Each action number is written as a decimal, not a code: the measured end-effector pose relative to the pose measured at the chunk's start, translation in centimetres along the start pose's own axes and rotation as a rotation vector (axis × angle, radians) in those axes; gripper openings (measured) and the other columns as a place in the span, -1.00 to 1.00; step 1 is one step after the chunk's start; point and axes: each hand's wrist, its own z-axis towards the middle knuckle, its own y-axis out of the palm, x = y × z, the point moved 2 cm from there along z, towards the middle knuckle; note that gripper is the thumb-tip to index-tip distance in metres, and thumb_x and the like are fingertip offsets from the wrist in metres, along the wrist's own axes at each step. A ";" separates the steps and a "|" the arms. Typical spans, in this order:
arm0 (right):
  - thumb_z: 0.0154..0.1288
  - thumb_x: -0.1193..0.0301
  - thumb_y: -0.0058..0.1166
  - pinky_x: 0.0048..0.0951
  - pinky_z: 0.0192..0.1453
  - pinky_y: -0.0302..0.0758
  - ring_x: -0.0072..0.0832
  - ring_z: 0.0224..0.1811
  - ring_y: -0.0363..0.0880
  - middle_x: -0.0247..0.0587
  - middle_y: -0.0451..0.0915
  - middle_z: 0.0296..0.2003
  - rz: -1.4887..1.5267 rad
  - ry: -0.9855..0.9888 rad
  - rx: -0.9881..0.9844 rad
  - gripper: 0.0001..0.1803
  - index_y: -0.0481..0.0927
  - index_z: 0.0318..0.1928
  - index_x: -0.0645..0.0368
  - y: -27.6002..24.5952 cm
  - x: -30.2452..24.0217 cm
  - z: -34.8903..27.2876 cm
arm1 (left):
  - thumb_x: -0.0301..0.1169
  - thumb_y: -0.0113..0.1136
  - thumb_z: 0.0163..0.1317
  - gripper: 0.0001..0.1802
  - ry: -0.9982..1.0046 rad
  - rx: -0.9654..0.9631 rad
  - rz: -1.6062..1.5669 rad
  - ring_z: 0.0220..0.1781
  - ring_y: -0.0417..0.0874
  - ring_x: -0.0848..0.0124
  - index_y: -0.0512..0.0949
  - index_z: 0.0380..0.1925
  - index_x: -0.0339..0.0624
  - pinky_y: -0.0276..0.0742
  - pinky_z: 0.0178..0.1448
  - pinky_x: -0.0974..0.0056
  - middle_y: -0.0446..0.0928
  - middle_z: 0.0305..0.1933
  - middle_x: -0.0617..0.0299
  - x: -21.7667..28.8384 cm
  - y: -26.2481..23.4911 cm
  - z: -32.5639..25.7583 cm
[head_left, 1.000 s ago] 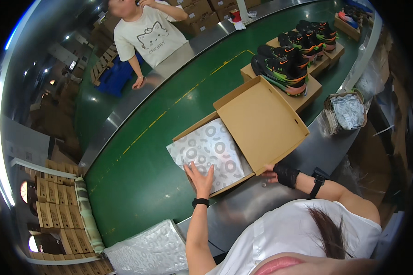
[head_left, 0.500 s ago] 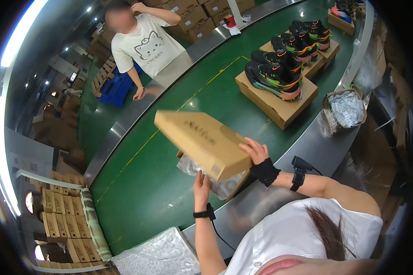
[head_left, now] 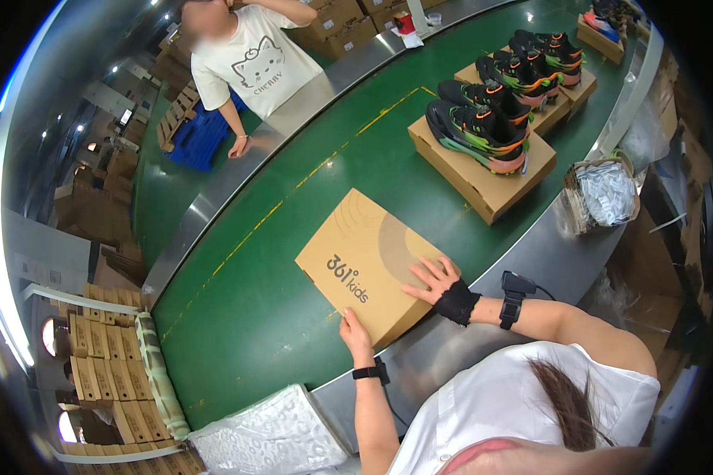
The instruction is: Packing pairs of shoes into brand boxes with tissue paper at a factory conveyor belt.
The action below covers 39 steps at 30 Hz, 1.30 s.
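Observation:
A closed tan cardboard shoebox (head_left: 345, 253) with dark printing and grey curved lines on its lid lies in front of me on the green belt. My right hand (head_left: 436, 283), in a black wrist cuff, rests flat on the lid's right part with its fingers spread. At the box's near left edge, my left hand (head_left: 355, 331) holds on with its fingers close together; some of them are hidden. The inside of the box is covered by the lid.
Black sneakers (head_left: 479, 127) with orange and green trim stand on tan boxes (head_left: 483, 178) farther along the belt. A basket of small white packets (head_left: 602, 190) sits at right. Patterned white sheets (head_left: 269, 435) lie at lower left. Another person (head_left: 253, 63) stands across the belt.
The tilted lid has come down flat onto the box, covering the white paper inside. My right hand has flattened onto the lid, and my left hand has shifted slightly right and down.

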 end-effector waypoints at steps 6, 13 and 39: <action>0.08 0.42 -0.20 0.04 0.15 0.06 -0.14 0.18 0.16 -0.08 0.21 0.15 0.015 -0.010 -0.038 -0.53 0.36 0.06 -0.22 -2.3 0.2 -0.4 | -0.15 -0.31 0.32 -0.48 0.107 0.055 0.014 -0.17 0.46 0.39 0.38 -0.16 -0.49 0.37 -0.10 0.34 0.48 -0.21 0.07 -1.3 0.4 -2.3; 0.04 0.40 -0.15 -0.03 0.13 0.13 -0.09 0.16 0.19 -0.01 0.28 0.09 -0.003 -0.017 -0.018 -0.53 0.38 0.05 -0.22 -1.9 0.8 1.1 | -0.13 -0.28 0.30 -0.46 -0.016 0.028 -0.002 -0.25 0.48 0.36 0.38 -0.21 -0.53 0.38 -0.16 0.30 0.49 -0.25 0.02 0.5 0.5 0.0; -0.12 0.18 0.12 -0.10 0.12 0.14 -0.20 0.15 0.20 -0.08 0.30 0.04 0.313 0.151 -0.078 -0.46 0.40 -0.03 -0.03 -4.9 1.2 -3.3 | -0.06 0.01 0.12 -0.25 -0.092 -0.351 -0.149 0.10 0.31 0.31 0.01 0.19 -0.23 0.25 0.11 0.25 0.24 0.11 0.04 -0.4 3.7 -5.0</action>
